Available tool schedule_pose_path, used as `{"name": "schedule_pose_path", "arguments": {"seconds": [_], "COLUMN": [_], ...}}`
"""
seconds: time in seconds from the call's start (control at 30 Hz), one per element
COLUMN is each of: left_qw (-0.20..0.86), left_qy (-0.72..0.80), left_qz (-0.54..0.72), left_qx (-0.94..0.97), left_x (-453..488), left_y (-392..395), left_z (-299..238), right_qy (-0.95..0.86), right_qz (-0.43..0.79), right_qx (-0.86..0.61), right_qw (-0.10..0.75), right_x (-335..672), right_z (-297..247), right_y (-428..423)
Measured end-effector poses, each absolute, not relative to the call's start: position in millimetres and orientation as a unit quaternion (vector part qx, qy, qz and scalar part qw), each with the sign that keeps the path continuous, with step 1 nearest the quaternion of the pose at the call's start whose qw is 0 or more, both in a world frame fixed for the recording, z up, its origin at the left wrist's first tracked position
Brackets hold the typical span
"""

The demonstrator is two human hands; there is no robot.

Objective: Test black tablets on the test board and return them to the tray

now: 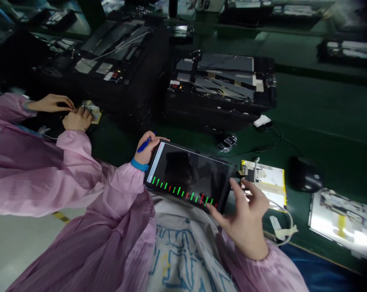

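A black tablet (189, 176) with a dark screen and a row of green and red marks along its near edge rests tilted against my body. My left hand (147, 148) grips its far left corner and also holds a blue pen (144, 144) between the fingers. A blue wrist strap sits on that wrist. My right hand (247, 217) is at the tablet's right edge, fingers spread, thumb and forefinger touching the frame near a cable plug.
A co-worker's two hands (64, 111) in pink sleeves work on a small part at the left. Black trays of panels (223, 85) stand on the green table behind. A black mouse (305, 176), a yellow-edged board (270, 182) and a bright panel (342, 221) lie to the right.
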State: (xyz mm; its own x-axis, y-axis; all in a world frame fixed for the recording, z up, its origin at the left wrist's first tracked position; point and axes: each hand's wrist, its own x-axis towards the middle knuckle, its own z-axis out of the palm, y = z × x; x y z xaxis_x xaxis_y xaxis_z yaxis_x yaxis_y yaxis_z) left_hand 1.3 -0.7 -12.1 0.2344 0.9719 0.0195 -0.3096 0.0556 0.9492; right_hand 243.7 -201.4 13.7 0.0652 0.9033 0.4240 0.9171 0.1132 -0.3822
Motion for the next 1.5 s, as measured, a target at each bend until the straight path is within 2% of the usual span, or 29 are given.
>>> {"name": "schedule_pose_path", "arguments": {"seconds": [0.17, 0.37, 0.57, 0.63, 0.73, 0.83, 0.93, 1.1, 1.2, 1.3, 1.37, 1.5], "left_qw": [0.629, 0.626, 0.626, 0.623, 0.622, 0.623, 0.624, 0.612, 0.605, 0.600, 0.594, 0.573], "left_qy": [0.364, 0.360, 0.365, 0.372, 0.379, 0.392, 0.391, 0.386, 0.389, 0.394, 0.403, 0.428], "left_qz": [0.502, 0.504, 0.501, 0.501, 0.502, 0.503, 0.506, 0.515, 0.514, 0.503, 0.496, 0.490], "left_qx": [0.469, 0.474, 0.473, 0.471, 0.466, 0.453, 0.449, 0.459, 0.468, 0.481, 0.489, 0.499], "left_x": [2.3, 2.1, 1.9, 2.1, 3.2, 5.1, 7.0, 7.7, 6.8, 7.0, 8.1, 10.6], "left_y": [-0.6, 0.1, -0.3, -0.3, 0.1, 1.0, 2.0, 4.3, 6.3, 7.9, 8.8, 12.0], "left_z": [-12.1, -13.4, -12.9, -11.4, -7.5, -2.6, 1.8, 5.1, 5.9, 7.7, 9.5, 11.2], "right_qy": [-0.782, -0.803, -0.835, -0.837, -0.808, -0.716, -0.593, -0.552, -0.527, -0.484, -0.480, -0.491], "right_qz": [0.000, 0.003, 0.031, 0.037, 0.033, -0.035, -0.071, 0.020, 0.097, 0.272, 0.363, 0.402], "right_qx": [-0.577, -0.557, -0.533, -0.528, -0.548, -0.651, -0.765, -0.812, -0.797, -0.737, -0.686, -0.655], "right_qw": [0.236, 0.210, 0.130, 0.141, 0.213, 0.250, 0.241, 0.192, 0.277, 0.386, 0.409, 0.411], "right_x": [222.8, 214.0, 210.8, 211.8, 229.1, 269.3, 315.9, 352.1, 348.9, 338.7, 330.6, 317.3], "right_z": [5.9, 0.5, 5.3, 9.1, 17.1, 20.3, 10.9, -13.8, -8.8, 9.7, 20.2, 18.5], "right_y": [-201.9, -199.0, -196.1, -195.5, -191.2, -179.9, -159.4, -117.9, -113.6, -134.0, -153.2, -177.7]}}
